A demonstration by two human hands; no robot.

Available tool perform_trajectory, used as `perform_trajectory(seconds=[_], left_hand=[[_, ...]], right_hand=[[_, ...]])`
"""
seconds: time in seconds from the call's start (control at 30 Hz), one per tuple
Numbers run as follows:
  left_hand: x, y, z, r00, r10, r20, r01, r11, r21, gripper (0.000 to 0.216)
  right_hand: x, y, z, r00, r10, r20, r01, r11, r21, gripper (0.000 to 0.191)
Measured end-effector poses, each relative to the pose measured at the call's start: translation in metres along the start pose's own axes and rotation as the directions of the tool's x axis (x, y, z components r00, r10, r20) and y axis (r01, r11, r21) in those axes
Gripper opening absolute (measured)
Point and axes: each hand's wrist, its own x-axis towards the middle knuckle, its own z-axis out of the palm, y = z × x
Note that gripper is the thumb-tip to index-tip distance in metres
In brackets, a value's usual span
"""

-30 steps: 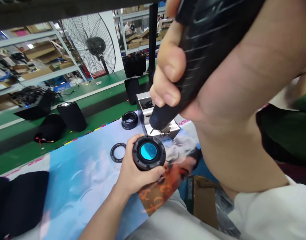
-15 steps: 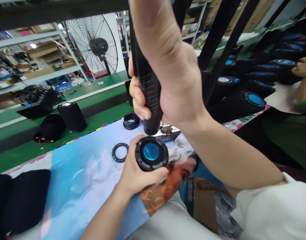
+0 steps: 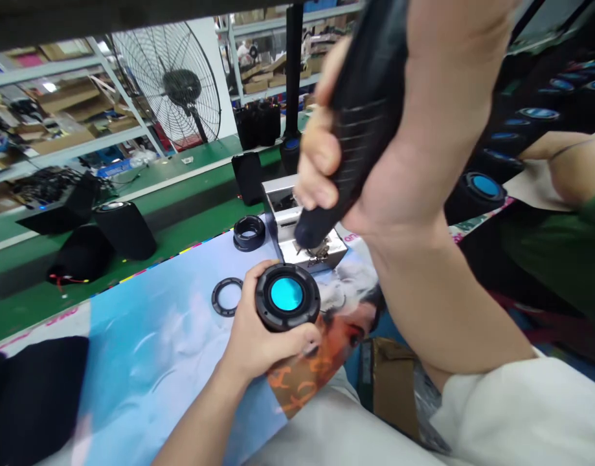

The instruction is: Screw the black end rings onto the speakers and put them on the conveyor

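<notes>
My left hand [image 3: 258,340] grips a round black speaker part [image 3: 287,296] with a bright blue centre, held face up above the printed blue mat [image 3: 146,356]. My right hand [image 3: 399,142] is wrapped round a black electric screwdriver [image 3: 348,136], tilted so its tip points down into a small metal tray [image 3: 307,249] just behind the speaker part. A flat black ring [image 3: 226,296] lies on the mat left of the speaker part, and a thicker black ring part [image 3: 249,233] sits further back.
Black cylindrical speakers [image 3: 125,226] stand on the green conveyor [image 3: 190,194] behind the mat. A large fan [image 3: 173,84] and shelves are at the back. Another person's arm [image 3: 564,162] and rows of blue-topped speakers [image 3: 482,188] are at the right. A cardboard box [image 3: 394,388] sits below.
My right hand has tilted the screwdriver from upright over the speaker part back to a slant, its tip now over the metal tray. My left hand keeps its hold.
</notes>
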Motion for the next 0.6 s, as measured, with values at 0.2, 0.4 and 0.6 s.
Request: perform_trajectory(seconds=[0.2,0.4,0.6], left_hand=[[0.000,-0.001,-0.002,1.000,0.011,0.005,-0.011,1.000,0.022,0.087],[0.001,-0.004,-0.003,0.999,0.050,-0.001,-0.050,0.998,0.028,0.087],[0.000,-0.008,-0.003,0.999,0.033,0.006,-0.033,0.999,-0.009,0.088]], right_hand=[[-0.011,0.054,-0.031,0.985,-0.063,-0.162,0.070,0.997,0.039,0.058],[-0.016,0.065,-0.033,0.990,0.017,-0.140,-0.011,0.999,0.047,0.063],[-0.016,0.026,-0.030,0.982,-0.033,-0.183,0.053,0.993,0.105,0.057]])
